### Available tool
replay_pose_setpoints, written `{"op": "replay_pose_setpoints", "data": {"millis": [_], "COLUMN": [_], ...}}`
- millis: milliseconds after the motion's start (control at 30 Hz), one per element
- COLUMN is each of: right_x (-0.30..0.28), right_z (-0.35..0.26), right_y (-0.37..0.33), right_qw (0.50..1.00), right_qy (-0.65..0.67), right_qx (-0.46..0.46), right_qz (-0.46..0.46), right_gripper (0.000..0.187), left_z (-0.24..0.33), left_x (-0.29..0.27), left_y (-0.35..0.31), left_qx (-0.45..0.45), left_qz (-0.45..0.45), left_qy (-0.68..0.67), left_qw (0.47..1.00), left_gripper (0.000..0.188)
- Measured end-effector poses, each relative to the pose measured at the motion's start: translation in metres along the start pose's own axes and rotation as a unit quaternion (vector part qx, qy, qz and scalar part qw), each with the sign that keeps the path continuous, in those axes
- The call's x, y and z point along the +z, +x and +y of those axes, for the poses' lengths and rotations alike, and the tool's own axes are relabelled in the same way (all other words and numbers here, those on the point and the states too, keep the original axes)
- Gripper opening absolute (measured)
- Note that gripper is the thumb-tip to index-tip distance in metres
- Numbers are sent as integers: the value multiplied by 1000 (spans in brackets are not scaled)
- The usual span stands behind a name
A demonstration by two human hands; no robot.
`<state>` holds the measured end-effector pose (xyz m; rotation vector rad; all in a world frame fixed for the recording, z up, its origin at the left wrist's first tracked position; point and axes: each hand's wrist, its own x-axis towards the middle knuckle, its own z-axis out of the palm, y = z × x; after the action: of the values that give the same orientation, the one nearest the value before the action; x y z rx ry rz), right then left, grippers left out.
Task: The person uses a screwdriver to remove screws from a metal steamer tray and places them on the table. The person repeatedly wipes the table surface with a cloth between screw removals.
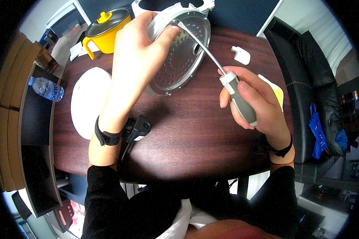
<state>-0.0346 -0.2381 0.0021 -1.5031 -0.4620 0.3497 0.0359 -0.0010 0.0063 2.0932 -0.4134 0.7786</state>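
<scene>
My left hand (141, 47) grips a round appliance part (181, 65) by its rim, tilted up at the far side of the table. The part has a white edge and a shiny, dimpled metal face with a small oval hole. In my right hand (261, 99) is a screwdriver (205, 49) with a grey and white handle, its fingers wrapped around the grip. Its shaft slants up and left, and the tip is at the part's upper rim, close to my left thumb. Whether the tip sits in a screw is too small to tell.
Behind the part is a white ring-shaped housing (205, 5). A yellow pot with a dark lid (111, 38) stands far left, near a white oval disc (89, 99). Right lie a small white piece (241, 56) and a yellow-white item (277, 92). A water bottle (48, 89) lies left.
</scene>
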Motion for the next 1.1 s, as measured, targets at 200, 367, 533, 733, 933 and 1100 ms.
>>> {"op": "replay_pose_setpoints", "data": {"millis": [200,367,533,733,933,1100], "right_x": [-1,-11,-10,-25,-25,-17], "right_z": [2,-1,-4,-3,-5,1], "right_y": [3,7,7,8,7,4], "right_qw": [995,965,795,825,991,998], "right_qy": [-100,-257,-552,-483,-107,-51], "right_qx": [-15,-32,-201,-233,22,23], "right_qz": [11,49,154,178,78,23], "right_gripper": [38,30,27,25,31,32], "left_z": [-4,-3,1,1,-9,-9], "left_x": [1,-4,-7,-9,-4,1], "left_y": [0,1,1,2,4,3], "left_qx": [14,29,17,19,-4,16], "left_qz": [13,10,-39,-30,9,43], "left_qy": [9,46,74,105,20,36], "left_qw": [1000,998,996,994,1000,998], "left_gripper": [40,40,39,43,42,40]}}
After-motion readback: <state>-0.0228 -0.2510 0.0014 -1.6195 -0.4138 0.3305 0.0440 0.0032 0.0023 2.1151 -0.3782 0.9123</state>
